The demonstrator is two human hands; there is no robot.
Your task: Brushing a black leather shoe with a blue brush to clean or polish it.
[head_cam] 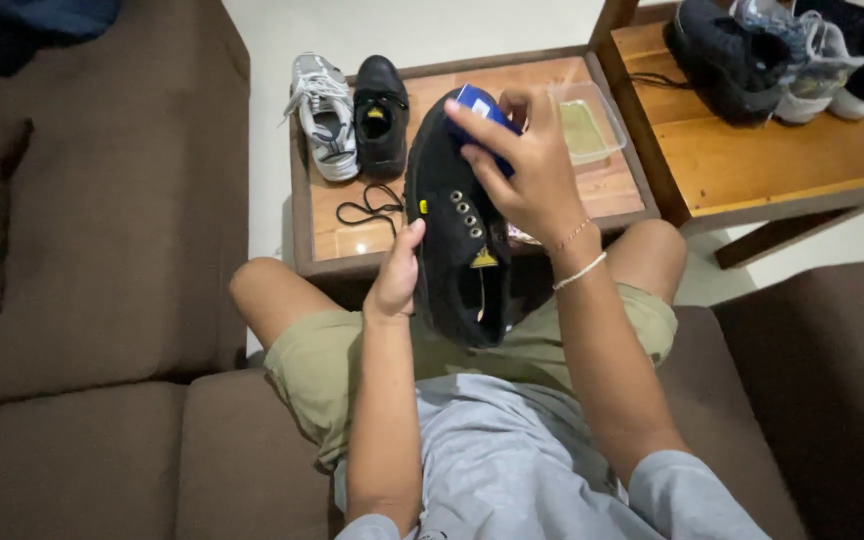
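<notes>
I sit on a brown sofa and hold a black lace-less shoe [452,240] upright over my lap. My left hand [397,275] grips its left side near the opening. Higher up, at the toe end, my right hand [527,165] presses a small blue object [479,105] against the shoe. Metal eyelets and a small yellow tag show on the shoe's upper. A loose black lace [367,207] lies on the small wooden table [612,185] just beyond my knees.
On the small table stand a grey-white sneaker [324,115], another black shoe [381,115] and a clear plastic tray [585,125]. A second wooden table [782,155] at the right carries several more shoes. Brown sofa cushions [82,250] surround me.
</notes>
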